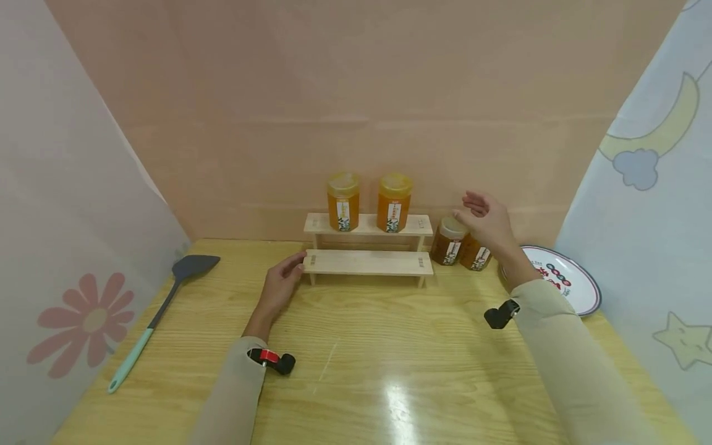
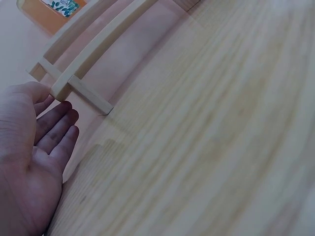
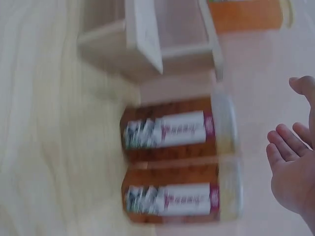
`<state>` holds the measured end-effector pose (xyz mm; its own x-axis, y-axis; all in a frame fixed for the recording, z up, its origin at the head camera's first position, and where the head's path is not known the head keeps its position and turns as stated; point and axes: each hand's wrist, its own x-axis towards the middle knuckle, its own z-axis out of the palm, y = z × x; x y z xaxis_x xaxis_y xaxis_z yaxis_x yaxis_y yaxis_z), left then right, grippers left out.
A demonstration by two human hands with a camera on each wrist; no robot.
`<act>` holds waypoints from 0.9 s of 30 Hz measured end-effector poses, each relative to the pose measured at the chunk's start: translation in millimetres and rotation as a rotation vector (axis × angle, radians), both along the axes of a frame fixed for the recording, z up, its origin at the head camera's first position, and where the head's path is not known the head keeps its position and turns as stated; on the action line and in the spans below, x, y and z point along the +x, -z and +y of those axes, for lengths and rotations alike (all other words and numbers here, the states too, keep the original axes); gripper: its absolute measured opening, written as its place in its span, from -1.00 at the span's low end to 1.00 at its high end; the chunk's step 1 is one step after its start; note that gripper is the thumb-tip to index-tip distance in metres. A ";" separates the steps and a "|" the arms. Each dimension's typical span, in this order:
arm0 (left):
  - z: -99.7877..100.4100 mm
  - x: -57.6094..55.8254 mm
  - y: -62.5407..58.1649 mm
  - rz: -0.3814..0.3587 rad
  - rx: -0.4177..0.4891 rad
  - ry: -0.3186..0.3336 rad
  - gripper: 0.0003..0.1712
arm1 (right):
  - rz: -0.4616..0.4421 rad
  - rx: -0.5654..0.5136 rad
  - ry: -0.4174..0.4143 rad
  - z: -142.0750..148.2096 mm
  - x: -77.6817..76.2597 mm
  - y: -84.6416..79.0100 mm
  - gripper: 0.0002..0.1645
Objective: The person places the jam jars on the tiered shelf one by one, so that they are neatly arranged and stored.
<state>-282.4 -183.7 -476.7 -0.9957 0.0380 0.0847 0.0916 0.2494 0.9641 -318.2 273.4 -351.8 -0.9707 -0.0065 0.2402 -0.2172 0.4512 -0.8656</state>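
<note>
A two-step wooden rack [image 1: 367, 262] stands at the back of the table. My left hand [image 1: 280, 285] is at the left end of its lower step. In the left wrist view its thumb and fingertips lie right at the step's corner, the other fingers loosely extended. Two orange honey jars [image 1: 343, 207] with yellow lids stand apart on the upper step. To the right of the rack, two darker honey jars [image 1: 446, 243] stand side by side on the table. My right hand [image 1: 488, 222] is raised over them with its fingers apart from the lids, holding nothing.
A white plate [image 1: 584, 290] with red print and a dark rim lies right of the darker jars, partly behind the right forearm. On the far left lies a spatula [image 1: 161, 309] with a mint handle. Cloth walls [image 1: 367, 74] close off the back and sides.
</note>
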 end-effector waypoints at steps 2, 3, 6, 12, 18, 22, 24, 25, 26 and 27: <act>-2.0 -4.2 7.6 0.004 0.003 -0.004 -0.52 | -0.006 0.032 0.025 13.6 3.0 3.6 -0.10; -2.8 -5.0 9.8 0.011 0.003 -0.005 -0.52 | -0.014 0.043 0.037 20.0 4.8 5.6 -0.10; -4.3 -4.8 12.9 0.032 -0.009 -0.009 -0.53 | -0.032 0.061 0.070 37.6 8.9 12.2 -0.07; -3.5 -6.1 14.2 0.052 -0.008 -0.006 -0.55 | -0.068 0.097 0.098 62.5 12.6 26.2 -0.03; -4.1 -6.7 15.3 0.052 -0.003 -0.005 -0.54 | -0.133 0.101 0.060 71.7 10.6 40.2 0.04; -3.5 -6.7 15.3 0.053 0.003 -0.009 -0.55 | -0.144 0.099 0.058 74.2 8.2 50.4 0.06; -3.2 -6.9 15.5 0.059 0.008 -0.011 -0.56 | -0.137 0.099 0.054 74.4 7.5 55.4 0.03; -3.0 -6.8 15.5 0.062 0.010 -0.012 -0.56 | -0.130 0.106 0.053 74.5 7.3 57.8 0.01; -2.6 -6.8 15.2 0.066 0.012 -0.011 -0.56 | -0.126 0.112 0.057 74.5 7.1 60.1 0.00; -2.3 -6.8 14.9 0.072 0.013 -0.009 -0.56 | -0.122 0.119 0.062 74.3 7.4 61.8 -0.01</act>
